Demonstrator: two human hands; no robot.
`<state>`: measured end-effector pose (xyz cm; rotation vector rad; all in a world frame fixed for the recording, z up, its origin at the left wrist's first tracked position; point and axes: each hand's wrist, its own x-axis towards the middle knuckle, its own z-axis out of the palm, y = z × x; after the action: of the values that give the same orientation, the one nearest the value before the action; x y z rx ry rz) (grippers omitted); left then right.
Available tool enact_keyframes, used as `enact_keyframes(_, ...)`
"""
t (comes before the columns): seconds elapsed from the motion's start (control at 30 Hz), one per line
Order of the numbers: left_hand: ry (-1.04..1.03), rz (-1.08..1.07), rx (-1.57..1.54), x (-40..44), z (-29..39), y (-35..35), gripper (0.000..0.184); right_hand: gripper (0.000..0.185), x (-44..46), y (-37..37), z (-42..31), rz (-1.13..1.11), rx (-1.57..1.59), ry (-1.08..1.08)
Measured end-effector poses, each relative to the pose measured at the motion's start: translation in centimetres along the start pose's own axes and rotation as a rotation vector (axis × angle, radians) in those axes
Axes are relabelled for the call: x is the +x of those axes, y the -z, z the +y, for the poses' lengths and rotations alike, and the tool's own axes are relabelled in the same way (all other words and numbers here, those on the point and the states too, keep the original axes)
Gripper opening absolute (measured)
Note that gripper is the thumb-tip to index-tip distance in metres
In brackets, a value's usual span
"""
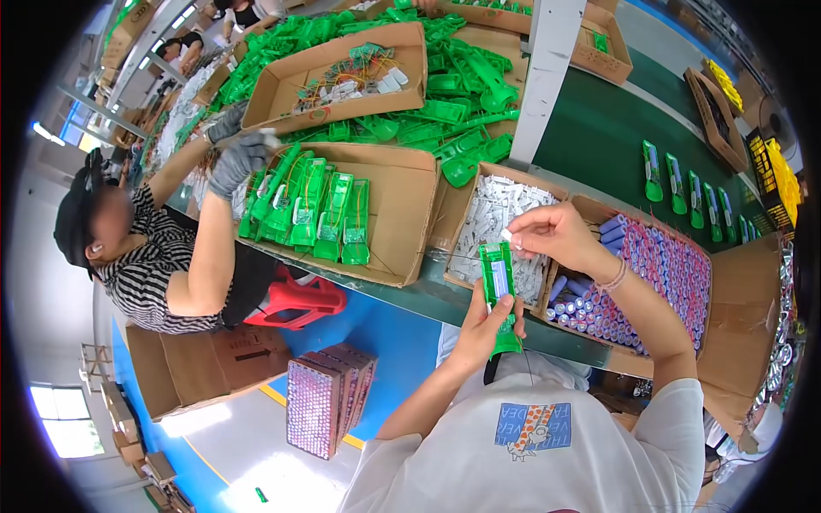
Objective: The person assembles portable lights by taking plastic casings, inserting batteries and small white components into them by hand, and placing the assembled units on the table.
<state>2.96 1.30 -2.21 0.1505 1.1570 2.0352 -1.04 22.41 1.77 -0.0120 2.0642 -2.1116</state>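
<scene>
My left hand (pixel 487 329) is wrapped around a green plastic casing (pixel 506 344), which stands lengthwise in front of my chest. A blue-violet battery cell (pixel 499 280) lies inside the casing, and thin wires stick out of it. At the casing's upper end, my right hand (pixel 552 235) pinches a small white part (pixel 507 235) between thumb and fingertips. Just beneath the right hand is a carton of small white parts (pixel 493 205). Right of it sits a carton of cylindrical battery cells (pixel 654 256), partly covered by my right forearm.
To the left, an open carton (pixel 389 205) holds several wired green casings (pixel 310 205). Behind it, another carton (pixel 351 85) of wired boards rests on heaped green casings (pixel 462 77). A gloved co-worker (pixel 162 274) sits at left. A metal post (pixel 549 77) rises beyond the white parts.
</scene>
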Motion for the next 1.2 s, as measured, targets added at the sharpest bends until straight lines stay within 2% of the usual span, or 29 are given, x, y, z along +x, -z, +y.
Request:
enact_keyframes(0.1,-0.013,0.004,0.045,0.1,-0.1,-0.1,0.031,0.016,-0.3,-0.5,-0.1,0.046,0.023,-0.104)
enact_keyframes(0.17,-0.033,-0.006,0.085,0.2,-0.1,-0.2,0.032,0.021,-0.3,-0.5,1.3,0.088,-0.128,0.19)
enact_keyframes(0.33,-0.102,-0.063,0.253,0.4,-0.6,0.1,0.033,0.028,-1.8,-3.1,0.6,0.259,0.121,0.062)
enact_keyframes(0.4,-0.094,-0.127,0.169,0.2,-0.2,0.3,0.033,0.027,-2.0,-3.0,-0.3,0.393,-0.147,0.151)
enact_keyframes(0.43,-0.087,-0.19,0.081,0.1,-0.1,0.2,0.033,0.027,-2.1,-2.7,-0.3,0.395,-0.146,0.148)
enact_keyframes(0.47,-0.084,-0.188,0.078,0.3,-0.1,0.0,0.033,0.024,-2.2,-2.0,-0.2,0.255,-0.122,0.134)
enact_keyframes(0.5,-0.071,-0.284,0.061,0.9,0.0,-0.2,0.034,0.023,-2.2,-1.2,-0.2,0.112,-0.097,0.123)
enact_keyframes(0.57,-0.064,-0.375,0.019,1.1,0.9,-1.2,0.037,0.02,-3.4,1.3,-1.3,0.058,-0.562,0.211)
enact_keyframes(0.6,-0.095,-0.337,0.032,1.4,2.8,-0.8,0.037,0.022,-3.5,3.3,0.0,0.159,-0.467,0.131)
enact_keyframes(0.63,-0.168,-0.273,0.206,1.8,5.7,0.4,0.032,0.022,-3.0,6.7,0.8,0.334,-0.319,0.25)
enact_keyframes(0.67,-0.23,-0.206,0.38,2.0,8.4,1.9,0.029,0.025,-1.8,12.7,0.1,0.576,-0.682,0.275)
enact_keyframes(0.7,-0.333,0.121,0.403,2.7,9.4,5.2,0.019,0.029,-0.7,20.1,0.1,0.748,-0.816,0.414)
enact_keyframes(0.73,-0.331,0.581,0.589,3.2,11.4,6.5,0.015,0.031,0.9,28.4,1.1,0.871,-1.035,0.342)
enact_keyframes(0.77,-0.643,0.776,1.1,4.7,11.8,11.7,0.014,0.033,2.6,36.4,2.0,0.992,-1.246,0.247)
enact_keyframes(0.8,-0.568,0.912,1.43,4.9,13.9,11.9,0.019,0.034,4.0,45.4,7.5,0.954,-1.225,0.226)
enact_keyframes(0.83,-0.531,0.907,1.767,5.2,13.5,15.2,0.036,0.035,5.3,53.8,12.6,0.917,-1.203,0.204)
enact_keyframes(0.87,-0.534,0.918,1.775,5.5,13.4,15.0,0.036,0.034,5.5,53.0,13.2,0.856,-1.262,0.094)
enact_keyframes(0.9,-0.391,0.923,1.873,5.7,13.4,14.6,0.043,0.034,5.6,51.9,13.7,0.787,-1.323,-0.011)
enact_keyframes(0.93,-0.248,0.915,1.97,6.0,13.6,14.6,0.049,0.034,5.4,50.5,14.0,0.655,-1.433,-0.245)
enact_keyframes(0.97,-0.186,0.906,1.994,6.4,13.1,15.7,0.06,0.027,5.0,49.9,13.7,0.659,-1.617,-0.157)
enact_keyframes(1.0,-0.176,0.885,2.0,6.3,13.0,15.7,0.06,0.024,4.5,48.2,12.5,0.68,-1.608,0.013)
enact_keyframes(1.03,-0.156,0.925,2.148,6.7,13.0,15.6,0.063,0.023,4.1,44.8,9.6,0.705,-1.595,0.175)
enact_keyframes(1.1,-0.126,0.957,2.357,7.9,13.0,16.8,0.067,0.026,2.8,36.5,3.9,0.603,-1.334,0.226)
enact_keyframes(1.2,-0.26,0.885,2.364,7.6,13.7,16.8,0.06,0.02,-2.3,19.6,-3.3,0.354,-1.001,0.29)
